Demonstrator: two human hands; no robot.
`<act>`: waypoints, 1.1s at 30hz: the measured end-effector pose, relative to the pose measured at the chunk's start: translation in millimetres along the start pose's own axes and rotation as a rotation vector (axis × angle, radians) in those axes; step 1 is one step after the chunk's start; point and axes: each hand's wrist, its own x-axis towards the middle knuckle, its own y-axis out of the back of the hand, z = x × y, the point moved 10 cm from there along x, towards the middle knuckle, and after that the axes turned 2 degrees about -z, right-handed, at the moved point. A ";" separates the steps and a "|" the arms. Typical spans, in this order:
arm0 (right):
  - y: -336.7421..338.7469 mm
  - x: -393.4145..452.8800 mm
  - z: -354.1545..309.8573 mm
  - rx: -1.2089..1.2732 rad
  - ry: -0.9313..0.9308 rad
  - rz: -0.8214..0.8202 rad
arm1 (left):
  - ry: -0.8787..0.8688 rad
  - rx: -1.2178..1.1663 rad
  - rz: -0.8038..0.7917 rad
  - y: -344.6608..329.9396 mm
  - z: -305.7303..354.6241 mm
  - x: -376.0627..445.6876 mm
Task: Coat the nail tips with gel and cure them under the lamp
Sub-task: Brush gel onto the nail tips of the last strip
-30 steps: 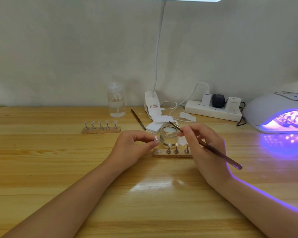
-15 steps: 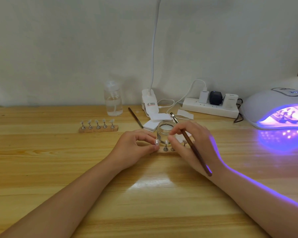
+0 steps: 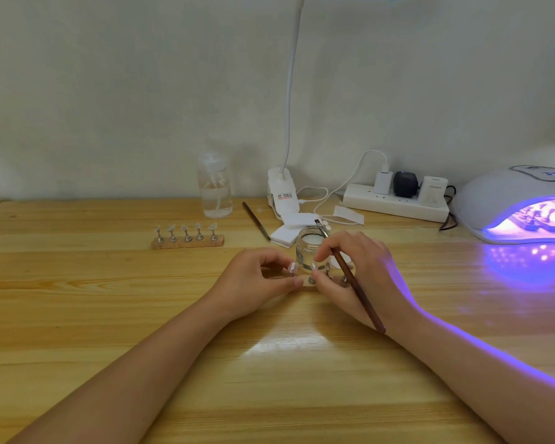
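Centre of frame: both hands work at a small wooden nail-tip stand [image 3: 308,285] lying on the wooden table [image 3: 109,315]. Most of the stand is hidden behind the hands; a few metal pegs with tips show between the fingers.

Left hand [image 3: 257,283]: fingers curled, thumb and forefinger pinching at the left end of the stand. What exactly sits between the fingertips cannot be told.

Right hand [image 3: 356,274]: fingers curled round a dark brown brush [image 3: 350,274]. The handle runs diagonally across the back of the hand toward lower right; the bristle end points to the upper left, above the rim of the glass gel jar [image 3: 311,248]. The right fingertips also reach down to a peg on the stand; contact cannot be confirmed.

The jar stands open, just behind the stand.

Left of centre: a second wooden stand [image 3: 187,241] with five upright tips, apart from the hands.

Right edge: white curing lamp [image 3: 507,200] lit violet, with another set of tips visible inside its mouth; the violet glow falls on the table and right forearm.

Back row: clear bottle [image 3: 214,187], clip-lamp base [image 3: 282,193], power strip [image 3: 394,203] with plugs. A spare brush [image 3: 256,221] and white pads [image 3: 289,230] lie behind the jar.
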 end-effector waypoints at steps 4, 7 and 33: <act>-4.8 0.3 0.0 -0.017 0.026 -0.032 | 0.000 0.005 0.011 0.8 -0.2 -0.2; -5.6 0.1 1.0 -0.017 0.033 -0.034 | -0.005 0.021 0.022 1.4 -0.1 -0.7; 13.1 -5.6 -15.7 0.185 0.125 0.120 | -0.421 0.159 0.195 10.9 46.5 -17.9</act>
